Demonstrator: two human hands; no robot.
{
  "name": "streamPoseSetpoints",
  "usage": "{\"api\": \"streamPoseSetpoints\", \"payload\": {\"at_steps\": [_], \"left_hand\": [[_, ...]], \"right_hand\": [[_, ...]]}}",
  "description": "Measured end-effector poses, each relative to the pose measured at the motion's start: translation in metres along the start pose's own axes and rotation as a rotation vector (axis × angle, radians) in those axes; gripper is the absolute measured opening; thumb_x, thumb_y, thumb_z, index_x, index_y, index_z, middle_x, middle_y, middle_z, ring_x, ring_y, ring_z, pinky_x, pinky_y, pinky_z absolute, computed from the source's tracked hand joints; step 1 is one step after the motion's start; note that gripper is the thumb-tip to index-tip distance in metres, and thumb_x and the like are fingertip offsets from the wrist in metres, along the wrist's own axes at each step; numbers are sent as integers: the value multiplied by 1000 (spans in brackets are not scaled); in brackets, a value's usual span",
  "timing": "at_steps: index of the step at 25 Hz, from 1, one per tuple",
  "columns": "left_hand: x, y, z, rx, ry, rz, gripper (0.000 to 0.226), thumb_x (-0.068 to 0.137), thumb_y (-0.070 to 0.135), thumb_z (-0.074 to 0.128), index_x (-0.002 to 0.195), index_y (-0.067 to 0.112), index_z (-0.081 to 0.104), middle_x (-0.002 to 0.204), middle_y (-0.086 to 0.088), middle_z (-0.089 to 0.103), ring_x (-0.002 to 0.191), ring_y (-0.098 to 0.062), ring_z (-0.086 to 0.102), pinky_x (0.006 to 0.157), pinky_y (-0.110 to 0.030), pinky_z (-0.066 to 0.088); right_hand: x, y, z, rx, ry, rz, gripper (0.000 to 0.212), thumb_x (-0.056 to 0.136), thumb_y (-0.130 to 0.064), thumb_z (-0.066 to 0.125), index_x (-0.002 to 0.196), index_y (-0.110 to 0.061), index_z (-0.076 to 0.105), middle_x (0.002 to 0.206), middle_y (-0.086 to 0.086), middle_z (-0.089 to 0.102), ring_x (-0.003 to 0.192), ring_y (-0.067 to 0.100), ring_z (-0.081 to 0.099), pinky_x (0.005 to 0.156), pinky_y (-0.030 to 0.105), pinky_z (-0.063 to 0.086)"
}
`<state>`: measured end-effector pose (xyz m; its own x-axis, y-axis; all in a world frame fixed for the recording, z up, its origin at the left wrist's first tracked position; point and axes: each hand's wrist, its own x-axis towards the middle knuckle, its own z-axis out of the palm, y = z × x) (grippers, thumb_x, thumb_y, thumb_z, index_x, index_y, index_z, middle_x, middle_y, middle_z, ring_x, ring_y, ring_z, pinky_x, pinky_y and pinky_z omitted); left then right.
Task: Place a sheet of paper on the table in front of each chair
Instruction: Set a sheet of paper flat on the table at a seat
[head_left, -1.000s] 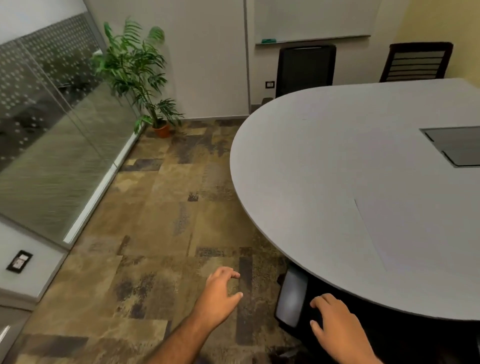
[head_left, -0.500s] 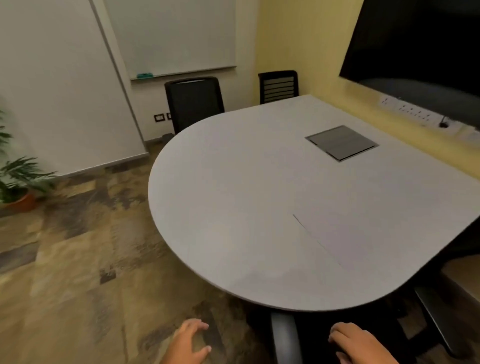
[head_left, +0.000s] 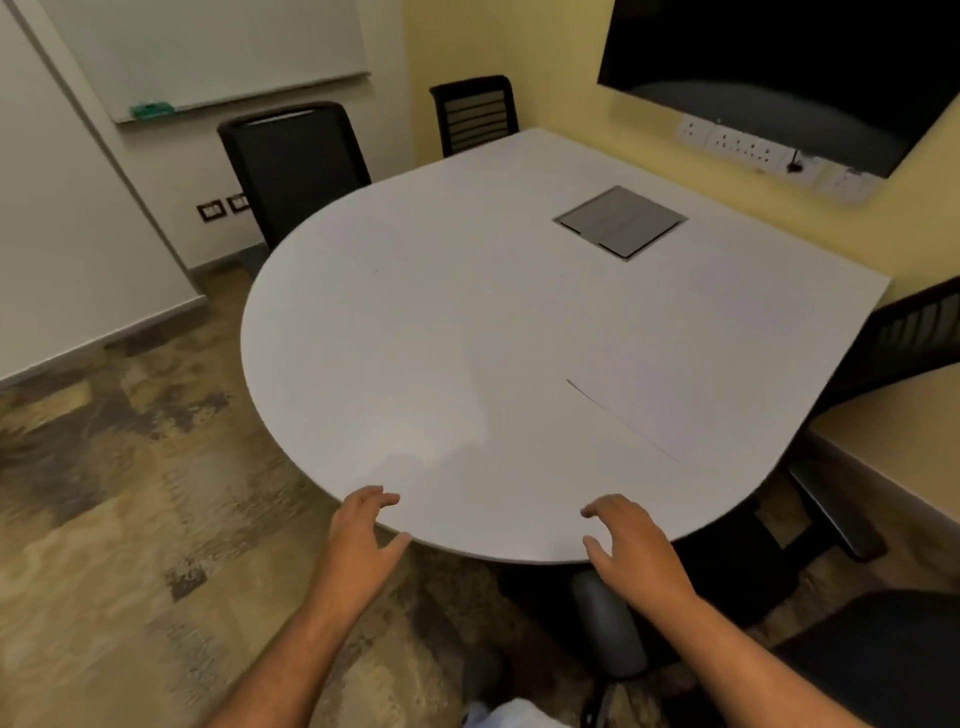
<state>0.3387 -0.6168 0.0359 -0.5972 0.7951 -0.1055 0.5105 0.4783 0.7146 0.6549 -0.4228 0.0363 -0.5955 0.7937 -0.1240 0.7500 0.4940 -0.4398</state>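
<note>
At the near rim of the grey surface (head_left: 415, 338), both hands hovered with fingers spread and empty: the left hand (head_left: 363, 530) at the edge, the right hand (head_left: 628, 540) partly over the top. One sheet (head_left: 691, 384) lay flat on the right side of the surface, before the right chair (head_left: 914, 327). A recessed hatch (head_left: 621, 221) sat closed on the far right; its contents could not be seen. Two chairs stood far: one (head_left: 296, 161) at far left, another (head_left: 475, 111) beside the yellow wall. Compared with half a second earlier, the hands had risen from below the rim up to it, and the view had swung right, losing the plant.
</note>
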Motion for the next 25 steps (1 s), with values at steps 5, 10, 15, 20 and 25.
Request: {"api": "streamPoseSetpoints", "payload": {"at_steps": [5,10,15,20,25], "left_hand": [[52,12,3,83,-92,88,56,90,25,79,142,22,59,159,-1,42,149,-25,36,122,-43,34],[98,22,7,201,-199,166,61,90,31,80,145,23,56,162,-2,40,150,-26,36,120,-43,33],[127,21,7,198,-316,242,61,90,33,80,146,26,55,163,-1,40,149,-26,38,119,-45,36],[162,1,-25,210,-374,329,61,90,34,80,146,28,54,164,1,39,150,-25,39,118,-43,38],[196,-47,-97,177,-406,424,61,89,32,81,144,29,56,162,3,40,148,-23,40,116,-38,36]], "right_hand": [[42,-20,8,-26,21,33,35,99,-34,62,134,-27,62,139,-8,59,126,18,56,102,38,49],[58,-24,3,21,83,136,37,100,-32,61,136,-26,61,144,-6,56,130,19,54,104,39,47],[46,-40,9,65,155,274,37,101,-30,61,137,-25,60,144,-5,56,130,19,52,105,40,47],[46,-97,28,55,224,398,38,101,-32,61,139,-28,58,145,-8,53,131,16,51,108,39,47],[55,-188,60,64,299,476,38,100,-34,62,138,-28,59,144,-7,54,130,18,53,105,41,50]]}}
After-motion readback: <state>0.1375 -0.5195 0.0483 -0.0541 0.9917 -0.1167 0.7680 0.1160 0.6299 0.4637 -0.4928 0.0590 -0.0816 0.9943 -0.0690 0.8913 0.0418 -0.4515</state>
